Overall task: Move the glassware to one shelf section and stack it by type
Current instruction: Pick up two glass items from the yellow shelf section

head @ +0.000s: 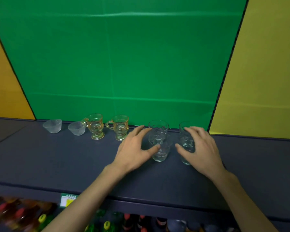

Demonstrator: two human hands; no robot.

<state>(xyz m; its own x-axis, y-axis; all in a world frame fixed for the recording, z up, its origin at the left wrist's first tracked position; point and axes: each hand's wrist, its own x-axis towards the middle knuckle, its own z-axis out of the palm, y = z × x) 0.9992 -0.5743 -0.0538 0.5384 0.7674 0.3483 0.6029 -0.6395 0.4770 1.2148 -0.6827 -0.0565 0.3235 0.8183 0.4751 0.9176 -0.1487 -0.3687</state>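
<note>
Two clear patterned tumblers stand nested as a stack [159,131] on the dark shelf [57,161], near the green back panel. My left hand [134,148] is spread beside this stack, with its thumb tip touching the front and its fingers by the rim. To the right stands another tall clear tumbler [186,144]. My right hand [202,148] wraps it between thumb and fingers. Further left are two amber handled mugs [95,126] [120,128] and two small clear bowls [53,126] [76,128], all upright and apart.
A yellow panel [258,81] closes the section on the right, and an orange one [3,89] on the left. Below the shelf edge, a price tag [67,200] and several bottles [107,223] with coloured caps fill the lower shelf.
</note>
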